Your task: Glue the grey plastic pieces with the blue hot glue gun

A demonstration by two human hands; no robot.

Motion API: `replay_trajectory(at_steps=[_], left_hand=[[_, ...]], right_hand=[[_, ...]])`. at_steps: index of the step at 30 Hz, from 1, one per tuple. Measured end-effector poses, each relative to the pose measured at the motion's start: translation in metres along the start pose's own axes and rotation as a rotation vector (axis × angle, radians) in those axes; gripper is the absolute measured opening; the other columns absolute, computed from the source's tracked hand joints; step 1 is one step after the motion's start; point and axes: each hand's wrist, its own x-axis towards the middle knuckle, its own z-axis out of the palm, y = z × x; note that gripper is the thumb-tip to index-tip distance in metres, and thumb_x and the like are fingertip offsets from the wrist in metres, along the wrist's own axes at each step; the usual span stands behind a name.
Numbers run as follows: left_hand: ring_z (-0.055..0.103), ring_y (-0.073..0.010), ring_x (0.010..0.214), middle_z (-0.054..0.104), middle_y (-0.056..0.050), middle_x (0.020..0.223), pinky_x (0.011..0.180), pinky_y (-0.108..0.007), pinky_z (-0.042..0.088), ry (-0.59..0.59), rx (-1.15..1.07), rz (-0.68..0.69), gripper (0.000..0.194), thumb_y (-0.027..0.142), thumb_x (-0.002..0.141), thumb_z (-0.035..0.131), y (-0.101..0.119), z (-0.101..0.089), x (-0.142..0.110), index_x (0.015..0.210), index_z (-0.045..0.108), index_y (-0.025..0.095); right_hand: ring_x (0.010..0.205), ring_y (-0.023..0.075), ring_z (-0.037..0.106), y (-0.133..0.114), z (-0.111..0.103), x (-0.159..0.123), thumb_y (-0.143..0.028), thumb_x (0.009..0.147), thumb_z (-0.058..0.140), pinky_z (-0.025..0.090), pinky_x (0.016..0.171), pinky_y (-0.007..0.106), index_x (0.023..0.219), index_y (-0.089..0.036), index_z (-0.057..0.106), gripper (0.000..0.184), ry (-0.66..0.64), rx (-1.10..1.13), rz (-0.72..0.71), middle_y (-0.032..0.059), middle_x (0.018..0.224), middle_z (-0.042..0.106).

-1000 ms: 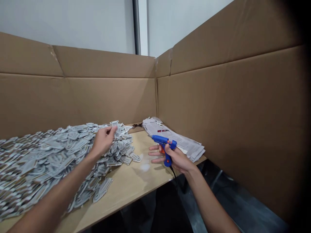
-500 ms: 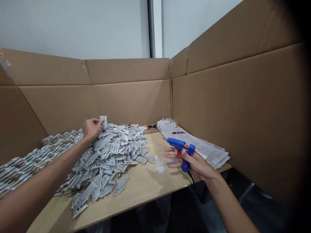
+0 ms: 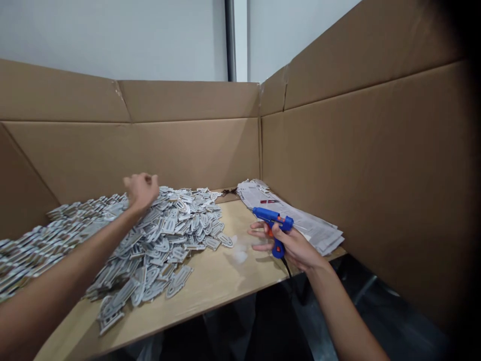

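My left hand (image 3: 141, 190) hovers over the back of a big pile of flat grey cut-out pieces (image 3: 169, 235), its fingers curled shut. Whatever may be inside the fist is hidden. My right hand (image 3: 295, 248) grips a blue hot-glue gun (image 3: 271, 218) with an orange trigger. The nozzle points left, above the bare wooden tabletop (image 3: 225, 281), and two fingers stretch out under the gun. A black cord drops from the gun's handle over the table's front edge.
Tall cardboard walls (image 3: 188, 145) close in the table at the back, left and right. A stack of printed paper sheets (image 3: 311, 228) with a red pen (image 3: 267, 201) on it lies at the back right. A whitish smear (image 3: 238, 255) marks the tabletop.
My left hand moved left across the pile; the grey piece seen in its fingertips earlier no longer shows. My right hand keeps holding the glue gun in about the same place.
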Motion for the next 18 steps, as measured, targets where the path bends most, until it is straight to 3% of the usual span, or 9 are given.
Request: replay_trajectory(at_steps=[2,3,5,6,8,11,15,18], left_hand=[[0.062,-0.0221,0.089,0.073,-0.01,0.091,0.089,-0.034,0.048,-0.186,-0.204,-0.029,0.03,0.037,0.089,0.053,0.032,0.01,-0.032,0.089,0.069,0.012],[0.063,-0.0213,0.086,0.074,-0.009,0.091,0.083,-0.032,0.049,-0.346,-0.298,0.009,0.03,0.039,0.088,0.055,0.046,0.017,-0.05,0.091,0.071,0.013],[0.065,-0.021,0.087,0.075,-0.008,0.095,0.081,-0.03,0.049,-0.686,-0.391,0.187,0.03,0.043,0.086,0.061,0.066,0.031,-0.09,0.091,0.075,0.016],[0.066,-0.0215,0.091,0.075,-0.009,0.101,0.085,-0.031,0.049,-0.799,-0.404,0.275,0.028,0.041,0.085,0.064,0.072,0.039,-0.109,0.095,0.076,0.018],[0.065,-0.0244,0.102,0.073,-0.011,0.11,0.093,-0.034,0.048,-0.819,-0.348,0.382,0.024,0.032,0.081,0.068,0.076,0.055,-0.142,0.098,0.076,0.018],[0.062,-0.0252,0.104,0.072,-0.012,0.103,0.097,-0.034,0.046,-0.872,-0.284,0.516,0.014,0.027,0.081,0.068,0.072,0.079,-0.169,0.089,0.076,0.019],[0.059,-0.0259,0.102,0.071,-0.014,0.095,0.096,-0.035,0.043,-0.808,-0.254,0.556,0.028,0.033,0.093,0.054,0.066,0.096,-0.177,0.082,0.074,0.018],[0.058,-0.0238,0.093,0.069,-0.012,0.089,0.088,-0.032,0.042,-0.682,-0.339,0.463,0.034,0.04,0.095,0.051,0.065,0.097,-0.177,0.076,0.07,0.019]], right_hand=[[0.123,0.0298,0.063,0.002,-0.001,0.001,-0.053,0.09,0.072,0.064,0.087,0.045,0.121,-0.023,0.065,0.044,0.026,-0.006,0.003,0.0128,0.134,0.062],[0.121,0.0291,0.063,0.003,0.0,0.001,-0.053,0.09,0.073,0.064,0.086,0.045,0.121,-0.023,0.066,0.044,0.038,-0.023,0.007,0.0123,0.132,0.063],[0.118,0.0281,0.064,0.006,0.001,0.003,-0.054,0.088,0.074,0.064,0.084,0.044,0.117,-0.022,0.069,0.043,0.067,-0.091,0.016,0.0115,0.129,0.064],[0.116,0.0276,0.065,0.007,0.002,0.004,-0.054,0.087,0.075,0.064,0.084,0.043,0.114,-0.022,0.07,0.043,0.089,-0.139,0.018,0.0111,0.127,0.065],[0.111,0.0257,0.066,0.009,0.003,0.006,-0.053,0.085,0.076,0.064,0.084,0.041,0.11,-0.021,0.071,0.042,0.138,-0.24,0.018,0.0102,0.12,0.067],[0.101,0.0226,0.068,0.014,0.001,0.008,-0.051,0.084,0.077,0.064,0.082,0.038,0.111,-0.02,0.07,0.041,0.159,-0.336,0.0,0.0087,0.113,0.069],[0.097,0.0207,0.067,0.024,-0.004,0.012,-0.051,0.088,0.072,0.062,0.075,0.033,0.111,-0.02,0.067,0.04,0.14,-0.431,-0.019,0.0075,0.109,0.067],[0.083,0.0173,0.063,0.036,-0.004,0.015,-0.048,0.086,0.074,0.056,0.067,0.028,0.107,-0.019,0.063,0.037,0.142,-0.515,-0.015,0.0054,0.1,0.066]])
